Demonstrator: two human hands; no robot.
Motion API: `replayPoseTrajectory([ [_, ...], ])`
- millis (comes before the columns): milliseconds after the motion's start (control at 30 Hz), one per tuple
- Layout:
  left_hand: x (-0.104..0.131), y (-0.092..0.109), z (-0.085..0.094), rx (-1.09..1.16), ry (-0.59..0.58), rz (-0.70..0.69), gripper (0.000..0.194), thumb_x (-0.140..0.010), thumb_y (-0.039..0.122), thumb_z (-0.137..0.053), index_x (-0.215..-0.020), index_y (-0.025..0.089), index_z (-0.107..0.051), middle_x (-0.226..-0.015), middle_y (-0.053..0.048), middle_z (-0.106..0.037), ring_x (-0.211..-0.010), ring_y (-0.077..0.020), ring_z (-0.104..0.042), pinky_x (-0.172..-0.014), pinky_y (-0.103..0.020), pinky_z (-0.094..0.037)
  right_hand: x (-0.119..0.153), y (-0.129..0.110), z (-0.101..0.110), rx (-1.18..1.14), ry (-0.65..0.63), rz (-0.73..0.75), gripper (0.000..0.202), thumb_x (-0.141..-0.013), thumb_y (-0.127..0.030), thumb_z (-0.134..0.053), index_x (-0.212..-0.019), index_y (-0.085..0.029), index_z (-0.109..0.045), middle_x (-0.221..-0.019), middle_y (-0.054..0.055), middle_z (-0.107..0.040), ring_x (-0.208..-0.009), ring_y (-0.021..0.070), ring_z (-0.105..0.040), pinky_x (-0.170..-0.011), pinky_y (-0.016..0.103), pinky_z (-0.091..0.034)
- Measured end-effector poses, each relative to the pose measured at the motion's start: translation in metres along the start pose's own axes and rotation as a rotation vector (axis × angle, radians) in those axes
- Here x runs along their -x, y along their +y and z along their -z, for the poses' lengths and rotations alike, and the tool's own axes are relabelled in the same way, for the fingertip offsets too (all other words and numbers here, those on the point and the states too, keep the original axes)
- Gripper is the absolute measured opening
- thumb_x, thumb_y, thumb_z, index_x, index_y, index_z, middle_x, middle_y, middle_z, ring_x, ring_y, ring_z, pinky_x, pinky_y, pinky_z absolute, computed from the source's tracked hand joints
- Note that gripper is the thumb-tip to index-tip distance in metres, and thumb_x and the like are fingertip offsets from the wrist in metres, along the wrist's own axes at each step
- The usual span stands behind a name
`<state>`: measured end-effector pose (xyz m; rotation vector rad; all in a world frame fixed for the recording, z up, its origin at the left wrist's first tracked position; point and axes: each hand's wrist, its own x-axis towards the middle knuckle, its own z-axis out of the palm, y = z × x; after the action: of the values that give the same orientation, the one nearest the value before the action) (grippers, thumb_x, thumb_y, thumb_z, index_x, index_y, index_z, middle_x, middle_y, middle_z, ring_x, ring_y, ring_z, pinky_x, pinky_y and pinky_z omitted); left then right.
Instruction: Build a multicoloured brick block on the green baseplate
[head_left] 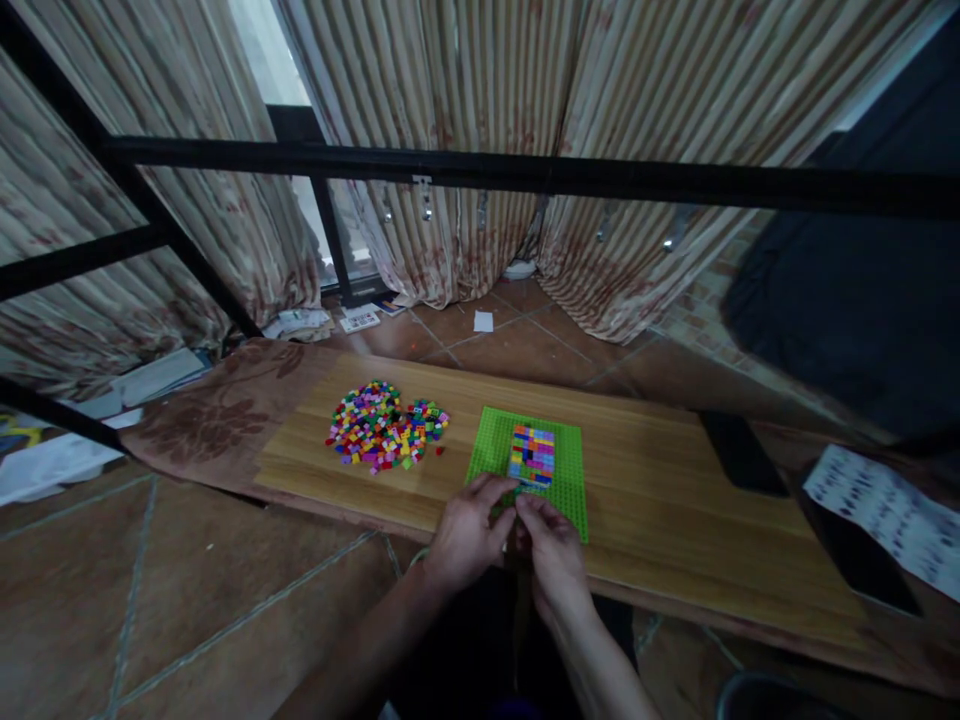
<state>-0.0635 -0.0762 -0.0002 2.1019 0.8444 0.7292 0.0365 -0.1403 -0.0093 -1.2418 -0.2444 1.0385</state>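
A green studded baseplate (568,470) lies on the wooden board, carrying a block of many-coloured toy bricks (532,455) set in rows. Both hands meet over the plate's near edge, just short of that block. My left hand (471,532) has its thumb and forefinger bent in, the fingertips close to the block's front side. Beside it, my right hand (551,545) is closed in a pinch, its fingertips almost touching the left ones. Whatever lies between the fingers is too small and hidden to name.
A loose heap of small coloured bricks (382,430) lies left on the wooden board (660,490). A dark flat object (741,452) rests on the right, near a printed sheet (889,510). Beyond the board runs a black metal bar (480,168) before striped curtains (465,80).
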Motion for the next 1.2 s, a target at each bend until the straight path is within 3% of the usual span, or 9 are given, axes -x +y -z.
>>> replayPoseTrajectory([
  [200, -0.002, 0.003, -0.001, -0.054, -0.021, 0.019, 0.02, -0.088, 0.023, -0.055, -0.106, 0.021, -0.064, -0.103, -0.004, -0.067, -0.097, -0.0163, -0.063, -0.088, -0.028, -0.051, 0.0, -0.001, 0.004, 0.013, -0.009, -0.005, 0.037, -0.058, -0.046, -0.081, -0.07, -0.017, -0.061, -0.048, -0.009, -0.044, -0.041, 0.0051, -0.034, -0.041, 0.019, -0.024],
  [300, -0.001, 0.004, -0.004, -0.105, 0.008, 0.032, 0.019, -0.088, 0.023, -0.055, -0.104, 0.021, -0.064, -0.1, -0.003, -0.068, -0.093, -0.016, -0.064, -0.084, -0.027, -0.052, -0.004, -0.001, 0.006, 0.069, -0.016, 0.041, 0.036, -0.06, -0.048, -0.079, -0.071, -0.017, -0.065, -0.05, -0.006, -0.051, -0.043, 0.0073, -0.042, -0.042, 0.02, -0.03],
  [467, 0.0, 0.004, -0.014, -0.204, 0.092, 0.046, 0.019, -0.086, 0.02, -0.056, -0.103, 0.021, -0.064, -0.099, -0.004, -0.067, -0.091, -0.0165, -0.064, -0.083, -0.028, -0.052, -0.01, 0.001, 0.011, 0.144, -0.001, 0.104, 0.035, -0.061, -0.047, -0.078, -0.079, -0.018, -0.07, -0.073, 0.003, -0.07, -0.07, 0.0169, -0.064, -0.064, 0.028, -0.049],
  [567, 0.002, 0.003, -0.022, -0.225, 0.123, 0.036, 0.019, -0.086, 0.02, -0.056, -0.104, 0.021, -0.064, -0.098, -0.004, -0.067, -0.091, -0.0165, -0.063, -0.083, -0.028, -0.052, -0.013, 0.003, 0.014, 0.183, 0.02, 0.125, 0.033, -0.062, -0.046, -0.077, -0.08, -0.018, -0.071, -0.079, 0.005, -0.073, -0.075, 0.0187, -0.066, -0.072, 0.031, -0.051],
  [733, 0.005, -0.001, -0.025, -0.213, 0.139, 0.035, 0.019, -0.086, 0.02, -0.056, -0.103, 0.022, -0.063, -0.097, -0.003, -0.067, -0.09, -0.0154, -0.063, -0.082, -0.026, -0.052, -0.014, 0.003, 0.019, 0.288, 0.016, 0.168, 0.032, -0.067, -0.045, -0.072, -0.085, -0.019, -0.07, -0.082, 0.005, -0.073, -0.076, 0.0197, -0.066, -0.073, 0.033, -0.051],
  [900, 0.006, -0.02, -0.006, -0.257, 0.203, 0.113, 0.019, -0.085, 0.02, -0.055, -0.103, 0.021, -0.062, -0.098, -0.004, -0.066, -0.088, -0.015, -0.063, -0.08, -0.025, -0.052, -0.008, 0.004, 0.024, 0.598, -0.015, 0.275, 0.031, -0.079, -0.044, -0.06, -0.095, -0.019, -0.069, -0.091, 0.007, -0.073, -0.08, 0.0205, -0.066, -0.074, 0.033, -0.049],
  [1000, 0.011, -0.039, 0.013, -0.328, 0.228, 0.182, 0.019, -0.086, 0.02, -0.054, -0.103, 0.021, -0.062, -0.097, -0.004, -0.066, -0.086, -0.0148, -0.063, -0.079, -0.025, -0.051, -0.006, 0.004, 0.018, 0.789, -0.102, 0.367, 0.027, -0.083, -0.041, -0.056, -0.096, -0.021, -0.068, -0.095, 0.007, -0.072, -0.084, 0.0209, -0.066, -0.076, 0.033, -0.048],
  [1200, 0.026, -0.068, 0.044, -0.427, 0.275, 0.291, 0.02, -0.086, 0.02, -0.052, -0.103, 0.02, -0.062, -0.1, -0.005, -0.065, -0.089, -0.0165, -0.062, -0.081, -0.028, -0.05, -0.031, 0.007, -0.038, 1.079, -0.32, 0.653, 0.023, -0.088, -0.024, -0.045, -0.096, -0.021, -0.067, -0.094, 0.006, -0.069, -0.083, 0.0191, -0.063, -0.076, 0.031, -0.046],
])
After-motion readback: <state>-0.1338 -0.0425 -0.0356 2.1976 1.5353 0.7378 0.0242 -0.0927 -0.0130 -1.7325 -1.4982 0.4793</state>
